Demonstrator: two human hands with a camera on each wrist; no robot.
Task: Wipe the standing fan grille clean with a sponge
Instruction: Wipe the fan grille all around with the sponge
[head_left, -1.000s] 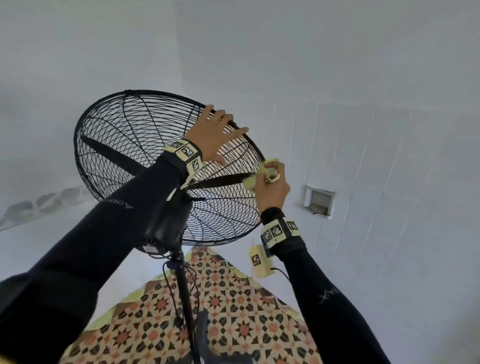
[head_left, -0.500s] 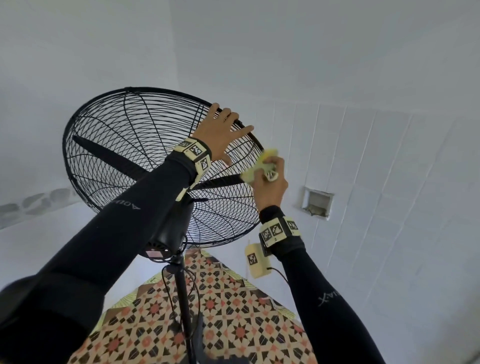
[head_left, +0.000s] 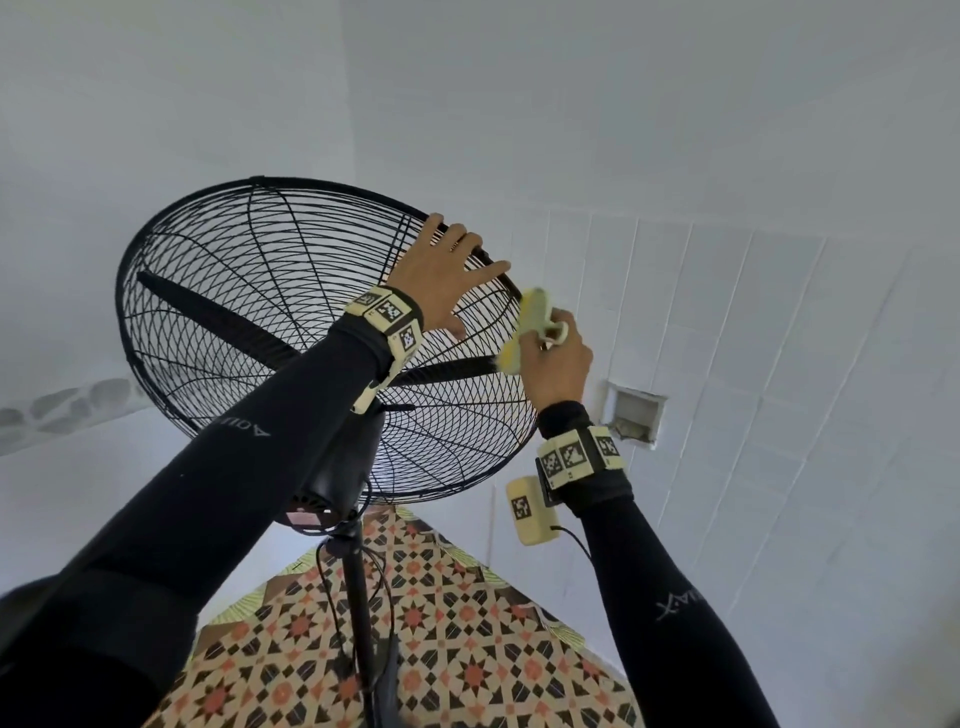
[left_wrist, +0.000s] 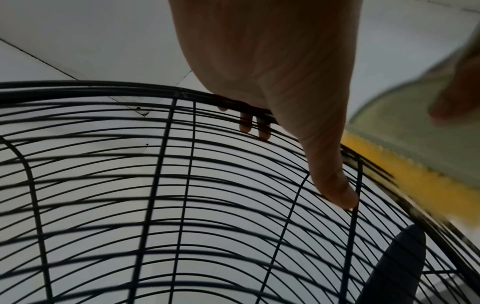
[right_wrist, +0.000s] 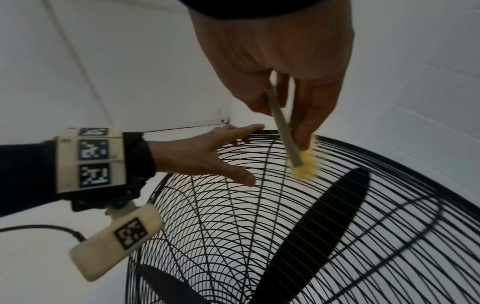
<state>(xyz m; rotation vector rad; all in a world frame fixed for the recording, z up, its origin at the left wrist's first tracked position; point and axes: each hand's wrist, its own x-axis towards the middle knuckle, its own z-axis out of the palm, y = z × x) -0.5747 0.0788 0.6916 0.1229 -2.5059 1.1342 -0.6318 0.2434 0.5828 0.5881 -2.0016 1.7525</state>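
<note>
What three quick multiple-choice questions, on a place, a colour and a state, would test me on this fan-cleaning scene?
1. Where does the left hand rest?
A. on the grille's upper rim
B. on the stand
C. on the wall

2. What colour is the sponge's wiping side?
A. red
B. yellow
C. blue

3. How is the right hand?
A. flat and empty
B. hanging idle
C. gripping the sponge

Answers: 1 A, its fingers lie over the rim wires. 2 B, yellow shows against the black wires. 3 C, its fingers curl round the sponge.
</note>
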